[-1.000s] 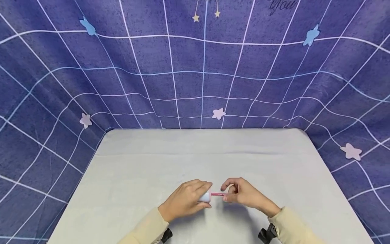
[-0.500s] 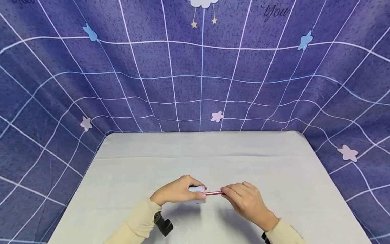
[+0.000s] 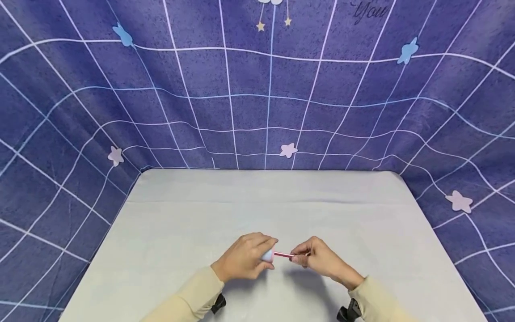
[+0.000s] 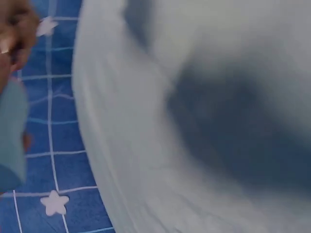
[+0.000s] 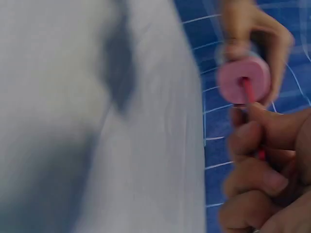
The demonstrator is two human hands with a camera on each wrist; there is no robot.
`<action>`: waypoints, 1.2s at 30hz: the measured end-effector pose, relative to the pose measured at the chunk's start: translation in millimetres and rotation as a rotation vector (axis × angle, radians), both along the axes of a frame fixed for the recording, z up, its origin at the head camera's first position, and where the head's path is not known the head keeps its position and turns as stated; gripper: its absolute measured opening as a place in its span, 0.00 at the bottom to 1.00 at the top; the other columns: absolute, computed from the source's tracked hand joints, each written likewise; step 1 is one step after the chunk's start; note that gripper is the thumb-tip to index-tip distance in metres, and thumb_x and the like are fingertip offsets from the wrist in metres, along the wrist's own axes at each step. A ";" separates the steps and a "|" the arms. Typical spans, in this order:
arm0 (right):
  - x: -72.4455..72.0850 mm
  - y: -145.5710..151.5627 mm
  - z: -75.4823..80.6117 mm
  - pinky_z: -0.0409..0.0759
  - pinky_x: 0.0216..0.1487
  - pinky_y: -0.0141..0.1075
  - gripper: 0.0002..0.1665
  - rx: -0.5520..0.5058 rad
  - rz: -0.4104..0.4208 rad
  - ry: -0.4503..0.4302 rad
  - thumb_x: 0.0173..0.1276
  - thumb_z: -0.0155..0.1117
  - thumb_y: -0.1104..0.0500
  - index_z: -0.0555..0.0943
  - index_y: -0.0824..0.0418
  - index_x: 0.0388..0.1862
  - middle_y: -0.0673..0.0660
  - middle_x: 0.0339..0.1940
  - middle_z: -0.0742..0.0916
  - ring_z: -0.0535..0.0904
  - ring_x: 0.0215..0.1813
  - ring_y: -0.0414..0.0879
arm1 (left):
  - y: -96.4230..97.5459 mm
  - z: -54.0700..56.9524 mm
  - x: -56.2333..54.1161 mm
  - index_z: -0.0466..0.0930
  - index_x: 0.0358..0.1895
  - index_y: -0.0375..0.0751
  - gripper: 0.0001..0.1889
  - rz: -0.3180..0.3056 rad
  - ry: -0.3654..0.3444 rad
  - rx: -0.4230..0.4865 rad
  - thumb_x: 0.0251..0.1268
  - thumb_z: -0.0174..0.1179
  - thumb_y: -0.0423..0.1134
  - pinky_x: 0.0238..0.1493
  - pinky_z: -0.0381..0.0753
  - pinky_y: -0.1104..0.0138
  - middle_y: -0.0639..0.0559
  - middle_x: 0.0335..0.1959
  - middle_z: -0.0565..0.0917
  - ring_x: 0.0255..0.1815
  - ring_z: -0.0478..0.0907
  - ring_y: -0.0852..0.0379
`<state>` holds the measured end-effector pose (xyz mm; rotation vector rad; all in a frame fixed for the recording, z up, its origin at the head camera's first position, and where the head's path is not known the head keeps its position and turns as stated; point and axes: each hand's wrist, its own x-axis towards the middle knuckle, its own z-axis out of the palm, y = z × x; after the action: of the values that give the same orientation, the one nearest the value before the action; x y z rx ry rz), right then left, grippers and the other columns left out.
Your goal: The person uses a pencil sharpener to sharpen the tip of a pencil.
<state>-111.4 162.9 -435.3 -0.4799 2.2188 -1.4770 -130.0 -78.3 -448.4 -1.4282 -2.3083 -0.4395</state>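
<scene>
Long slvs, plain cream/beige: L slv (image 3: 191, 293) & R slv (image 3: 376, 297), cuffs end approx at wrist, some creasing. Blk cam per wrist: L cam (image 3: 218, 303) partly hidden, R cam (image 3: 351, 311) shows stubby end + blocky mt. L hand (image 3: 244, 257), R hand (image 3: 322, 258) bare. Cam fine detail too small to tell.

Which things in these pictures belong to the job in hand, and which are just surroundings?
Job in hand:
- light-blue, pink-ended cylinder
- thin red stick
- left hand
- right hand

Surroundings:
- white table cover
- patterned blue backdrop
- black wrist cameras
</scene>
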 end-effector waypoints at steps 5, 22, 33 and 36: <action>-5.6 12.3 -0.7 0.53 0.11 0.25 0.15 -0.113 0.068 -0.388 0.64 0.62 0.63 0.82 0.79 0.38 0.45 0.11 0.76 0.56 0.11 0.33 | 6.7 -14.9 6.6 0.79 0.50 0.33 0.27 -0.062 0.263 0.061 0.56 0.65 0.53 0.47 0.80 0.69 0.50 0.40 0.83 0.38 0.80 0.58; 5.1 -2.6 -12.9 0.69 0.23 0.22 0.13 0.139 -0.170 0.782 0.49 0.75 0.65 0.82 0.54 0.32 0.46 0.26 0.83 0.68 0.24 0.28 | 3.0 17.6 -7.6 0.80 0.51 0.35 0.29 0.074 -0.089 0.031 0.47 0.72 0.49 0.49 0.81 0.66 0.49 0.44 0.85 0.44 0.82 0.57; -5.3 -5.0 -18.3 0.65 0.19 0.28 0.16 0.210 -0.328 1.572 0.71 0.57 0.52 0.86 0.58 0.31 0.48 0.24 0.86 0.76 0.21 0.39 | 6.6 35.8 -12.0 0.80 0.52 0.37 0.26 0.132 -0.501 0.112 0.48 0.72 0.43 0.41 0.79 0.71 0.49 0.43 0.86 0.40 0.80 0.60; -4.5 -4.2 -19.6 0.65 0.19 0.25 0.15 0.201 -0.308 1.484 0.71 0.57 0.52 0.86 0.58 0.31 0.46 0.22 0.85 0.72 0.18 0.36 | 9.0 34.8 -10.9 0.80 0.53 0.36 0.27 0.144 -0.470 0.090 0.48 0.72 0.43 0.45 0.80 0.68 0.48 0.45 0.85 0.43 0.81 0.57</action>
<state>-115.8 158.7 -454.9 -1.5891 3.5890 -1.0183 -140.9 -69.3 -413.6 -1.2007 -2.6879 -0.9037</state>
